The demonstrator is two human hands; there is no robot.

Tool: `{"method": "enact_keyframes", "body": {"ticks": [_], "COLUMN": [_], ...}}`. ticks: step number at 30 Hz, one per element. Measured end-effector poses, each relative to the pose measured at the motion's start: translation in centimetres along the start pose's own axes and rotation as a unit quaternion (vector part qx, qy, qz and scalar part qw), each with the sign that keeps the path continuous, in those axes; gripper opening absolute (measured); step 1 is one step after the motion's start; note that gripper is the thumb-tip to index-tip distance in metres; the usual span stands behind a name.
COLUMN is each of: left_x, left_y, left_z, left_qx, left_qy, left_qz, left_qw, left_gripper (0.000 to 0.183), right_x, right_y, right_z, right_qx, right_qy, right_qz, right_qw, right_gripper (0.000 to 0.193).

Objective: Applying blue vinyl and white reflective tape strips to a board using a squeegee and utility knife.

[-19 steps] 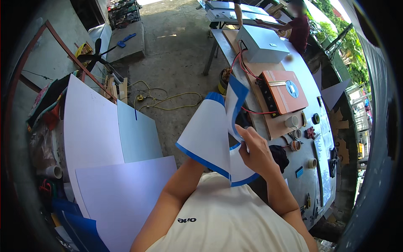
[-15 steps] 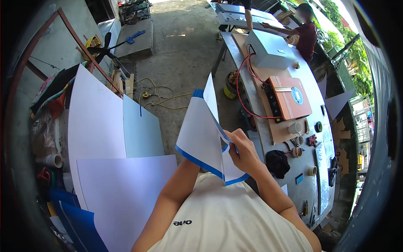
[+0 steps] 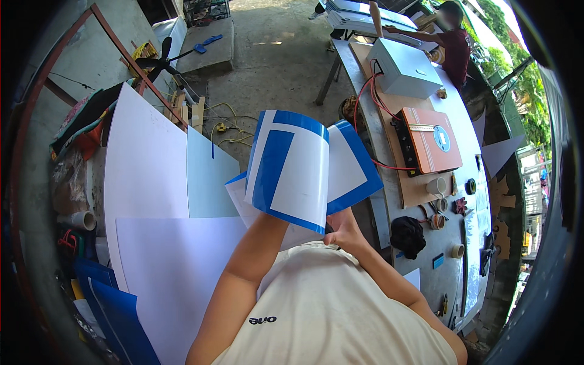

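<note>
A curled blue-and-white sheet (image 3: 301,176) with blue borders bends up in front of me, its flaps spread apart. My left forearm runs up behind its lower left edge, so the sheet hides my left hand and its fingers. At the lower right edge of the sheet is my right hand (image 3: 345,231), its thumb bent inward and its fingers partly covered. A small dark thing shows by the right thumb, too little of it to name. Whether the right hand also grips the sheet is unclear.
Large white panels (image 3: 146,158) lean at my left, beside a black fan (image 3: 163,61). The long table (image 3: 447,255) on my right carries an orange box (image 3: 429,140), a grey metal box (image 3: 404,70), tape rolls and a black cloth (image 3: 407,237). Two people work at the far end.
The sheet has turned and opened out, so its blue-bordered faces now show broadly. My right hand has moved lower, under the sheet's edge. My view has shifted slightly.
</note>
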State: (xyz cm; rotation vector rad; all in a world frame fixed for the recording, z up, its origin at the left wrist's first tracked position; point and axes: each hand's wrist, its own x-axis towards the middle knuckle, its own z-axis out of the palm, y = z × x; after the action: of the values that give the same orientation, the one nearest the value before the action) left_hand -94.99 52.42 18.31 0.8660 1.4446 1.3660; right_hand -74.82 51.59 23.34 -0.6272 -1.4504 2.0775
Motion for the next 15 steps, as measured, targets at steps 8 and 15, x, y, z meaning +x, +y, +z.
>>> {"method": "enact_keyframes", "body": {"ticks": [8,15], "left_x": [5.8,6.7], "left_y": [4.3,7.1], "left_z": [2.2,3.6], "left_qx": [0.261,0.547], "left_qy": [0.027,0.042], "left_qz": [0.025,0.088], "left_qw": [0.965,0.831], "left_gripper": [0.05,0.049], "right_x": [-0.1,1.5], "right_y": [2.5,1.8], "right_z": [-2.1,-7.4], "right_qx": [0.05,0.327], "right_qy": [0.102,0.313], "right_qz": [0.028,0.146], "right_qw": [0.993,0.88], "right_gripper": [0.109,0.055]}}
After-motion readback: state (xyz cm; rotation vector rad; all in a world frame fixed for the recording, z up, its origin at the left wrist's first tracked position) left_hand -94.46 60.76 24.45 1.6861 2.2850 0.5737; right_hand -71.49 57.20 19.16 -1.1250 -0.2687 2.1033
